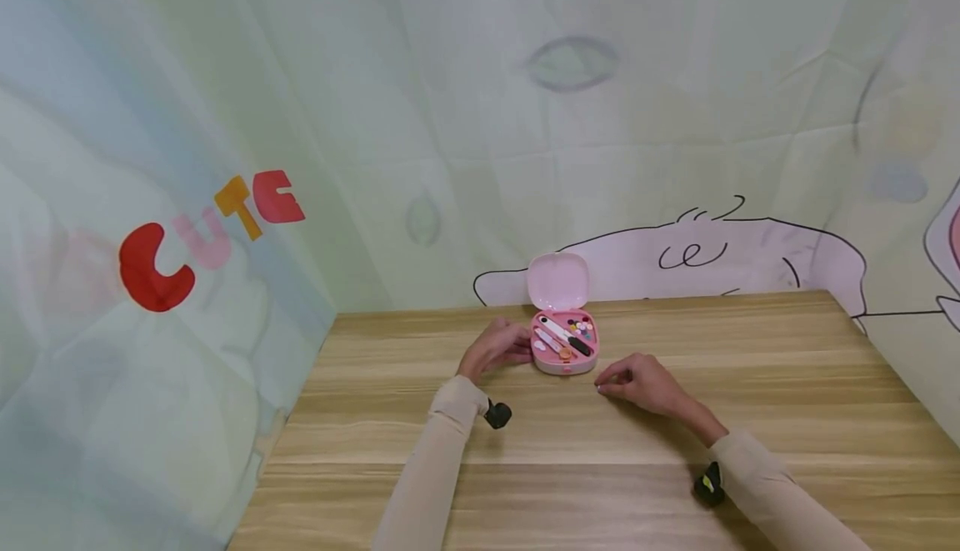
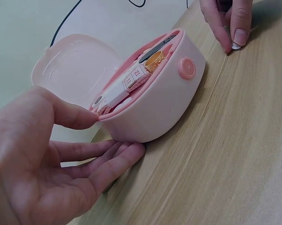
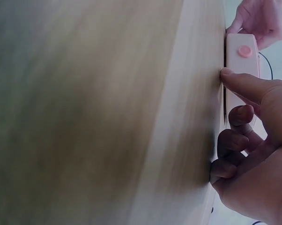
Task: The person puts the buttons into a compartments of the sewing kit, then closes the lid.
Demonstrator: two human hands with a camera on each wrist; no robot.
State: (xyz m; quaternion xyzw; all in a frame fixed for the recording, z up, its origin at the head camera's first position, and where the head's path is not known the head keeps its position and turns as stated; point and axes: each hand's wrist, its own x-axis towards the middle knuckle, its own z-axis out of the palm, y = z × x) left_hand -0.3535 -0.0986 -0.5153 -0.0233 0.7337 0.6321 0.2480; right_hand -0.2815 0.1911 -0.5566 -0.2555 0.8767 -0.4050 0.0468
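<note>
An open pink sewing kit [image 1: 564, 368] stands on the table with its lid [image 1: 558, 282] tipped up at the back. In its tray lie a tape measure [image 2: 135, 77], an orange-gold thimble [image 2: 155, 61], a black-ended slim tool [image 1: 579, 346] and several coloured buttons [image 1: 582, 328]. My left hand [image 1: 498, 347] holds the kit's left side, thumb at the rim and fingers low against the wall. Right of the kit, my right hand [image 1: 641, 383] pinches a small white button [image 2: 236, 46] at the tabletop; fingers hide most of it.
The wooden table [image 1: 570, 484] ends at a printed cloth backdrop [image 1: 465, 117] behind the kit. A black wrist device [image 1: 498, 413] is on the left wrist, another [image 1: 708, 484] on the right.
</note>
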